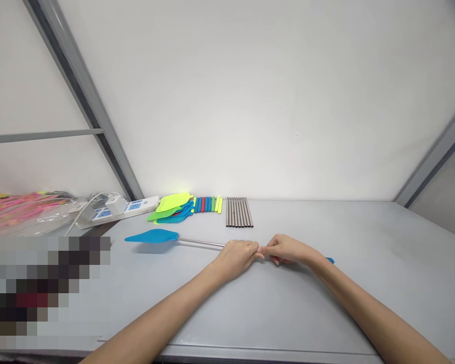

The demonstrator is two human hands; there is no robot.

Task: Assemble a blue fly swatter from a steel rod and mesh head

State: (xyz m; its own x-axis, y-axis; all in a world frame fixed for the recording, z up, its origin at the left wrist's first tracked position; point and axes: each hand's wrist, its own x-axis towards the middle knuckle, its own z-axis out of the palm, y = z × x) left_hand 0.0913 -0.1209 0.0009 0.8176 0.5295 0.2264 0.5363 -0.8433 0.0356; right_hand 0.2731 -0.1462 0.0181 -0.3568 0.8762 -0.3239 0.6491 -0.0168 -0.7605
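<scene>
A fly swatter with a blue head [153,236] and a thin metal rod [200,243] lies across the view at mid-table. My left hand [238,257] is wrapped round the rod, its knuckles up. Just right of it, my right hand [286,248] is closed on the same swatter, thumb and forefinger pinched close to the left thumb. Past my right wrist pokes the blue tip of the handle [330,260]. Both hands hide the middle of the swatter, including where rod meets handle.
Behind are stacked yellow, green and blue swatter heads [174,203], a row of coloured handles [208,205] and several metal tubes [239,212]. A power strip [144,204] with plugs stands at the left, beside a plastic bag [34,212] of pink items. A white wall [269,101] rises behind.
</scene>
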